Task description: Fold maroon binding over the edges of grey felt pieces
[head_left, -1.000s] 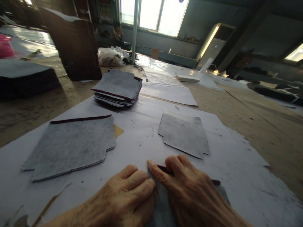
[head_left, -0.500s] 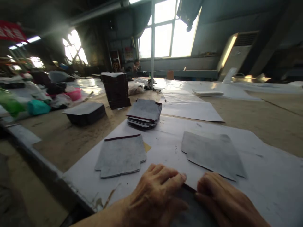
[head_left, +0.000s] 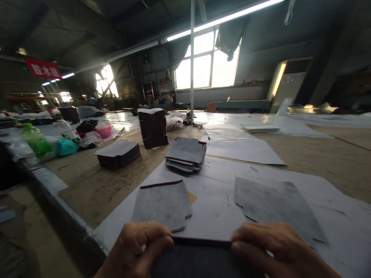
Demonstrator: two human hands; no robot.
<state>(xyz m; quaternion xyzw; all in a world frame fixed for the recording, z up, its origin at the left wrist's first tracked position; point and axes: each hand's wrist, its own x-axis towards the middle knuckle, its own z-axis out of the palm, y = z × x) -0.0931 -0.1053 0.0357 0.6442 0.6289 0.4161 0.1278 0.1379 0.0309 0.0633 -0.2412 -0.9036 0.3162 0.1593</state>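
The bench (head_left: 84, 193) is the largest thing here, its left edge running away toward the far left corner. A broad white sheet (head_left: 214, 218) covers much of its near part and reaches the left edge close to the left hand. Beyond it, toward the far edge, lies another white sheet (head_left: 246, 151).

A pink basin (head_left: 106, 132) stands toward the far left corner. Farther in from the left edge rises a tall dark stack (head_left: 152, 131); nearer that edge sits a low stack (head_left: 118, 154) with a pale top. A stack of grey panels (head_left: 185, 151), some with dark red strips, rests at the far side of the broad sheet.

Two loose grey pieces lie on that sheet: a right-hand panel (head_left: 275, 199), and a left-hand panel (head_left: 162, 202) with a dark red strip along its far side. The dark panel (head_left: 199, 258) is at the near side of the bench, stretched between both hands; whether it touches the sheet I cannot tell. The left hand (head_left: 137, 247) pinches the left end of its far edge between thumb and fingers, and the right hand (head_left: 272, 247) pinches the right end. Smallest is a yellow scrap (head_left: 191, 197), poking out beside the left-hand panel.
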